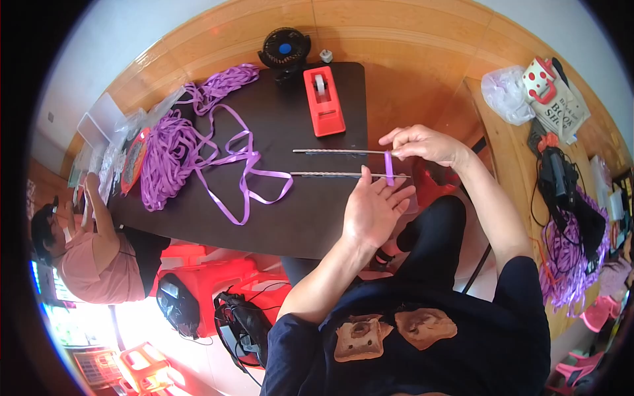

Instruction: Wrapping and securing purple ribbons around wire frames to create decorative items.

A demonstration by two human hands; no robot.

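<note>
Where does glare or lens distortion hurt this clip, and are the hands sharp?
Head view: pale floor at lower left blown out to white, orange-red plastic stool beside it partly washed out; head view: tan wood-panelled wall bowed into an arc, corners black; head view: left hand and right hand fairly sharp, without obvious motion blur.
</note>
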